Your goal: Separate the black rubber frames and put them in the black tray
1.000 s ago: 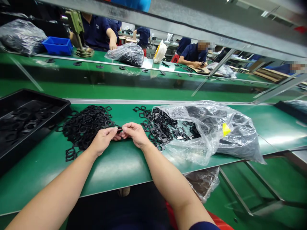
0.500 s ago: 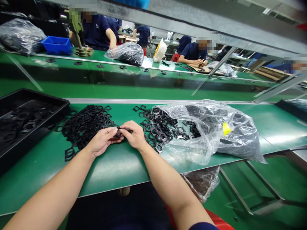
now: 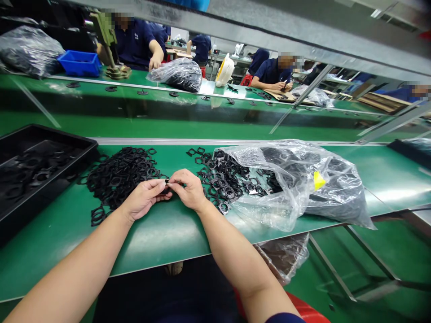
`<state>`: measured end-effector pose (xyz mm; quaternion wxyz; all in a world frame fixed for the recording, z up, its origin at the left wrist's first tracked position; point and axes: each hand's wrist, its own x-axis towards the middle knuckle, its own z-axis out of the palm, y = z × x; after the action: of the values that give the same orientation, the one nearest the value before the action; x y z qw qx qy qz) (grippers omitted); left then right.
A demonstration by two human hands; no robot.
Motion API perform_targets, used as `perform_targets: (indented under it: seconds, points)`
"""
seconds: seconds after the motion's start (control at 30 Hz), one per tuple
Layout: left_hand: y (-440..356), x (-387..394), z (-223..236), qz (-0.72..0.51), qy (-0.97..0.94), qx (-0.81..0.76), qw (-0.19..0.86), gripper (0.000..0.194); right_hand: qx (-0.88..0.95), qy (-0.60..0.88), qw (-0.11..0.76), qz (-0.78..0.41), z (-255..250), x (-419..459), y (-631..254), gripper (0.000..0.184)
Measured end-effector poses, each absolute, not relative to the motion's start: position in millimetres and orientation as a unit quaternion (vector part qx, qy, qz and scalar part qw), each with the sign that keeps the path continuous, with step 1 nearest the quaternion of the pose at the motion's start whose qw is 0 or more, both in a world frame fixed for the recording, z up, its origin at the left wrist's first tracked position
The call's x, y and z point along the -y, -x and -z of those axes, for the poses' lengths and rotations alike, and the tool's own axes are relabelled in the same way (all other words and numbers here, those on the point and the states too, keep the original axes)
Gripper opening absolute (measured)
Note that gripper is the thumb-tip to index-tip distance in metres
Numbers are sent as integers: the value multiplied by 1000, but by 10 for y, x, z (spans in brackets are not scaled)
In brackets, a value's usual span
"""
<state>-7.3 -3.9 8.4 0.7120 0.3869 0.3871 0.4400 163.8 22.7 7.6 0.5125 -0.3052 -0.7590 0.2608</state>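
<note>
Over the near part of the green work surface, my left hand (image 3: 144, 198) and my right hand (image 3: 188, 189) meet fingertip to fingertip. Between their pinched thumbs and forefingers is a small black plastic part (image 3: 166, 181), mostly hidden by the fingers. Just beyond my left hand lies a heap of black ring-shaped plastic parts (image 3: 117, 177). To the right of my right hand, more black ring parts (image 3: 220, 181) spill from the mouth of a clear plastic bag (image 3: 333, 190) with a yellow label.
A black tray (image 3: 60, 137) holding black parts stands at the left. Across a green conveyor (image 3: 188, 121), small parts sit in a row along the far ledge. Co-workers sit there near a blue bin (image 3: 80, 63), a filled bag (image 3: 182, 76) and a fan (image 3: 225, 71).
My fingers have shifted slightly around the black part; both hands stay in nearly the same place. Across the line, a co-worker's hand has moved a little left beside the bag.
</note>
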Motion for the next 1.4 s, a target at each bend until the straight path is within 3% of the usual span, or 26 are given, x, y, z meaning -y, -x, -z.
perform_targets:
  seconds: [0.2,0.43,0.63,0.77,1.03,1.4]
  points:
    - [85,26,-61,-444,-409,-421,677,34,745,309,503,-309,-104,-193,-1634,12]
    - [39,25,-70,-474,-390,-398,681,35,599,346,535,-485,3,-217,-1543,23]
    - [34,14,-81,-528,-354,-357,684,31,661,362,571,-324,-42,-213,-1578,14]
    - [37,28,-90,-522,-350,-357,691,31,691,361,560,-282,-63,-197,-1581,10]
    - [25,43,-111,-512,-346,-363,697,32,708,357,551,-260,-93,-191,-1591,11]
    - [67,38,-90,-502,-355,-336,713,29,687,331,543,-352,-62,-227,-1617,5]
